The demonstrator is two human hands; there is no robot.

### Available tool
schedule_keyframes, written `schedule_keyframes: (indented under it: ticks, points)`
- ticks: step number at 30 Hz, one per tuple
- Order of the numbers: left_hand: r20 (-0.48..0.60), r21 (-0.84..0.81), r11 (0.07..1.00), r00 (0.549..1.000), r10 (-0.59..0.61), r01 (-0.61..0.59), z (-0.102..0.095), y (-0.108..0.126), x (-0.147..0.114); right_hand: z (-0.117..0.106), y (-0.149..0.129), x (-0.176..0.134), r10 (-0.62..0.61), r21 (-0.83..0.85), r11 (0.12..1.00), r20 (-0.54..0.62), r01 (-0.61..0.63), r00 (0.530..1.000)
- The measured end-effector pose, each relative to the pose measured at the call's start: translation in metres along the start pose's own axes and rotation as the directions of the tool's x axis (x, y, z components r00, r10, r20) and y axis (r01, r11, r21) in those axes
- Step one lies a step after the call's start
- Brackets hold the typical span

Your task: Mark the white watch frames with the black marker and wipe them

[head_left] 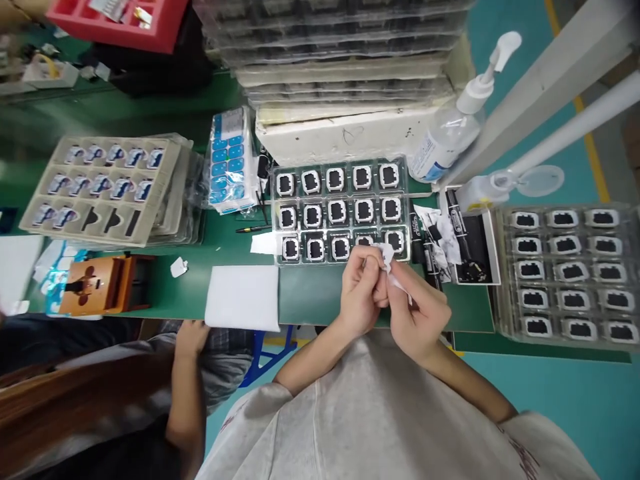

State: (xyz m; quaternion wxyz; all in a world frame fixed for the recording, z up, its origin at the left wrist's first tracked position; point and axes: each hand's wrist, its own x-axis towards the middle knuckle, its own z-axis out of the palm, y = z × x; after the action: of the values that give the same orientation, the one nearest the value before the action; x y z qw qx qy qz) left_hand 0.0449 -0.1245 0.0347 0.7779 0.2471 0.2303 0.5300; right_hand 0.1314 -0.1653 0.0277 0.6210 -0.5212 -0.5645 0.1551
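My left hand (361,293) and my right hand (417,308) meet in front of my chest, above the near edge of the bench. Crumpled white tissue (387,256) sticks up between the fingers, and a strip of it trails below my right thumb. My right hand is closed on this tissue. The fingers of my left hand are curled in a pinch against it; whatever small thing they grip is hidden. Just beyond the hands lies a clear plastic tray (324,199) of white-framed square parts with black centres.
A pump bottle (447,137) stands behind right, near an open box (493,250) with black pens. Another parts tray (573,280) lies right. Left are a white foam sheet (243,297), an orange fixture (95,285) and a beige tray (100,180). A co-worker's hand (191,337) rests nearby.
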Motion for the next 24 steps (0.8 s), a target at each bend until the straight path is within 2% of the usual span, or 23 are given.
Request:
schedule_keyframes:
  ticks: [5, 10, 13, 17, 19, 24]
  points:
    - [-0.013, 0.004, 0.999, 0.999, -0.032, 0.032, 0.0, 0.003, -0.001, -0.001, 0.0, -0.004, 0.055, -0.027, 0.998, 0.0, -0.055, 0.998]
    - [0.046, -0.066, 0.993, 0.994, -0.096, 0.099, 0.0, 0.01, 0.001, -0.003, 0.005, -0.009, 0.155, 0.028, 0.988, -0.023, -0.154, 0.988]
    - [0.061, -0.12, 0.978, 0.985, -0.164, 0.17, -0.004, 0.013, 0.001, -0.004, 0.008, -0.011, 0.289, 0.109, 0.953, -0.045, -0.283, 0.956]
    - [0.069, -0.199, 0.94, 0.961, -0.268, 0.277, -0.015, 0.015, 0.0, -0.004, 0.011, -0.011, 0.487, 0.235, 0.852, -0.03, -0.467, 0.873]
    - [0.063, -0.23, 0.931, 0.959, -0.276, 0.283, -0.02, 0.014, -0.001, -0.004, 0.011, -0.01, 0.518, 0.274, 0.823, -0.003, -0.497, 0.855]
    - [-0.026, -0.22, 0.932, 0.954, -0.3, 0.288, -0.023, 0.01, -0.002, -0.003, 0.009, -0.009, 0.519, 0.302, 0.808, 0.042, -0.506, 0.854]
